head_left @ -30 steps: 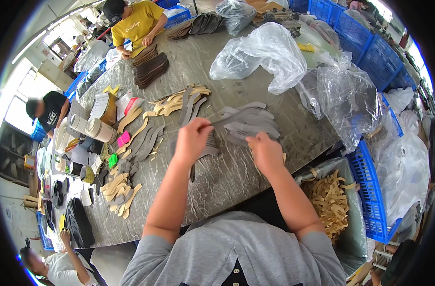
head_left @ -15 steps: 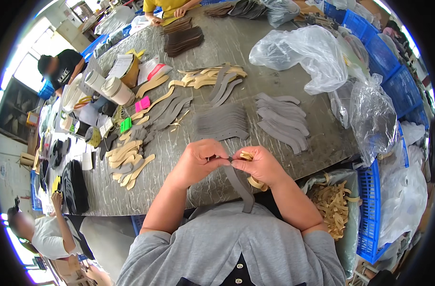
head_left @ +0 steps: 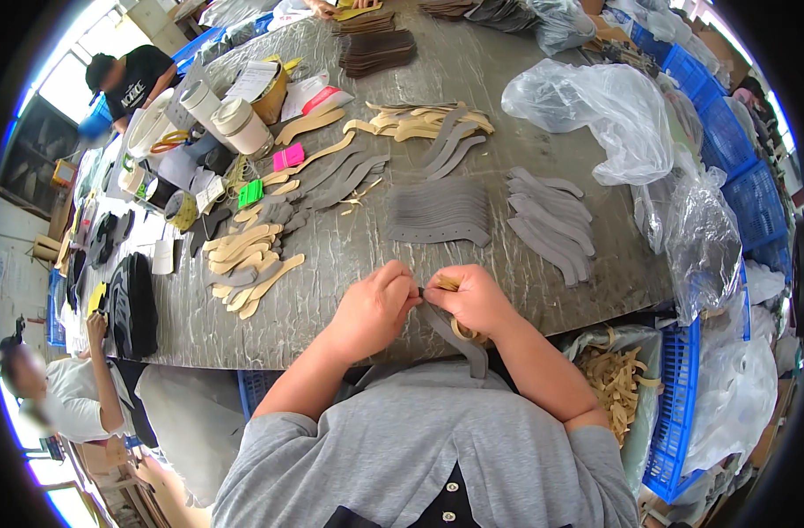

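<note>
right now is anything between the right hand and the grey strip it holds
Nothing visible: the right hand pinches the grey strip near its upper end. Tan strips are bunched in the same hand, but none visibly blocks its grip.

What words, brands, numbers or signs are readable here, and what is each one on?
I won't copy any wording, only say where it stands.
Black shirt: white lettering on the front, not quoted.
Paper: any print is too small to read.
Packet: any print is too small to read.
Held strip: no lettering visible.
</note>
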### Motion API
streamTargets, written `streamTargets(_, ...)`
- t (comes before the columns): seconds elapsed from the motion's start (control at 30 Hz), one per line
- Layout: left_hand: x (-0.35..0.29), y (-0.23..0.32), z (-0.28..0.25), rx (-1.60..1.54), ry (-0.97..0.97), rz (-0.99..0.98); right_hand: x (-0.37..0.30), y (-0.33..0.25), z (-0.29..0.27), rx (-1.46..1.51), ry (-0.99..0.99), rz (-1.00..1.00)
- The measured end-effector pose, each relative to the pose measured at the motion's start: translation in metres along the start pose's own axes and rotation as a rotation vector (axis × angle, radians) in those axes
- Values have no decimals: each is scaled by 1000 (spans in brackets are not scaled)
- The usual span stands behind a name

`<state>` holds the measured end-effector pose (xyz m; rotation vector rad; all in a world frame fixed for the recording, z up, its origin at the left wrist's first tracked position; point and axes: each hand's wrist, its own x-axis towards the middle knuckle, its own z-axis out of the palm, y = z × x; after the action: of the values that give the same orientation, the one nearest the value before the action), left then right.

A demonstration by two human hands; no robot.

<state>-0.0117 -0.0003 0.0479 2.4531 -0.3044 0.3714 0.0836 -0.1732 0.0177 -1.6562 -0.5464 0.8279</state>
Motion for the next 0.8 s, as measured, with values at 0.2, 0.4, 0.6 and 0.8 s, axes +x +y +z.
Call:
streamTargets(0.2,-41,17,5,-78,-119,51,45,21,16,-174,72,-151)
streamTargets(0.4,-37,-18,10,-230,51,-528,50,13,23,-502,270,-560)
streamTargets(0.6,-33,-47,18,-197,13,-528,-17,35,23,-854,136,-681)
streamTargets(0.8,-24,-54,19,-126,-56,-637,-19,59,29,-965,116,-702)
